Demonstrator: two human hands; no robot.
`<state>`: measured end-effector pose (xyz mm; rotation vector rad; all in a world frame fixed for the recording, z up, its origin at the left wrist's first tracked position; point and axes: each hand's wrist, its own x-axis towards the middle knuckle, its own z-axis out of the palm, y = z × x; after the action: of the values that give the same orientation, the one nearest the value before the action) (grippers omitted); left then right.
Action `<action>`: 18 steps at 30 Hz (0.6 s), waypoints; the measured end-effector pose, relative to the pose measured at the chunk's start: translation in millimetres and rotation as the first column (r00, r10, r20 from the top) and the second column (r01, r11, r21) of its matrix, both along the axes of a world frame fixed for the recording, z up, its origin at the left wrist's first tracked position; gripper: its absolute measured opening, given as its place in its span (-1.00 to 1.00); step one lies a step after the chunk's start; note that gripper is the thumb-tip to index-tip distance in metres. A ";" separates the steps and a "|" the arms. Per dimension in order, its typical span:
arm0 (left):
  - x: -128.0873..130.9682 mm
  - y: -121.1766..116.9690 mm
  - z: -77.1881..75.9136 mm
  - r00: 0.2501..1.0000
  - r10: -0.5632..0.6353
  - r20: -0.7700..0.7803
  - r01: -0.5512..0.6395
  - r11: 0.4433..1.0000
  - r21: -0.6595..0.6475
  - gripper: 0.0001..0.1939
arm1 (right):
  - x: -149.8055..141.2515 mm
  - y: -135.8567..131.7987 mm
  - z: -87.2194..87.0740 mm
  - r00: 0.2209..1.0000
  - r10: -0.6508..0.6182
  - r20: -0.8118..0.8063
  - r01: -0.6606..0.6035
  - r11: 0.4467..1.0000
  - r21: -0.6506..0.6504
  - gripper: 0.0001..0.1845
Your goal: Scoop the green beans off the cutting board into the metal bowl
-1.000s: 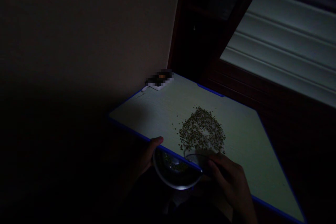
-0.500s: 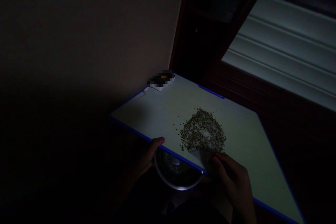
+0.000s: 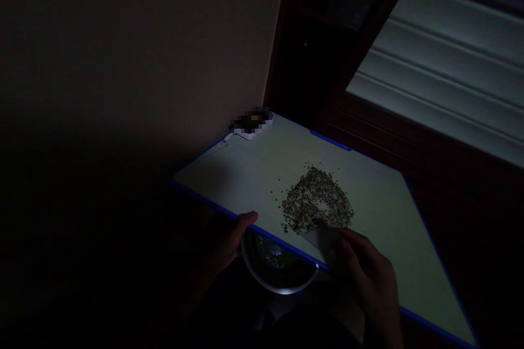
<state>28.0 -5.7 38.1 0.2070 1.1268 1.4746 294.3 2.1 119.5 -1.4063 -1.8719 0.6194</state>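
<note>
My left hand [image 3: 235, 234] is at the near edge of a pale board-like tabletop [image 3: 409, 240] with blue edging. Its thumb lies over that edge, while the fingers below, mostly hidden, close at the left rim of a metal bowl [image 3: 282, 289]. The bowl sits partly under the tabletop edge, with small grains inside. In my right hand [image 3: 370, 270] is a thin flat scraper-like piece [image 3: 319, 237], pinched between thumb and fingers. It touches the near side of a spread of small dark grains or seeds [image 3: 317, 196]. Dim light hides the piece's exact kind.
A small pale-edged item [image 3: 251, 128], blurred out on top, rests at the far corner of the tabletop against the wall [image 3: 143, 38]. Dark wooden furniture with pale slatted panels [image 3: 446, 65] stands behind to the right. Deep shadow covers the left side.
My right hand has shifted slightly right and away from the near edge, bringing the flat piece up against the grains. My left hand and the bowl stay nearly in place.
</note>
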 end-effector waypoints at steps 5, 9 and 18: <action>-1.1 -0.4 -3.3 1.000 -0.016 0.013 0.015 1.000 0.023 -0.45 | 4.6 -0.3 -5.3 0.992 -0.055 -0.114 0.053 0.998 -0.018 -0.74; -0.5 -0.2 -2.8 1.000 0.011 -0.028 -0.011 1.000 0.025 -0.43 | 4.0 0.3 -9.2 0.971 -0.075 -0.226 0.063 0.996 -0.058 -0.75; -1.7 0.6 5.8 0.999 -0.048 -0.017 0.047 0.998 -0.028 -0.55 | -1.7 1.1 -4.7 0.947 -0.174 -0.272 0.172 0.985 -0.032 -0.76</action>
<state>26.3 -5.0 43.9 0.2267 1.1486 1.4166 292.6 3.2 114.8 -1.3942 -1.5134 0.6950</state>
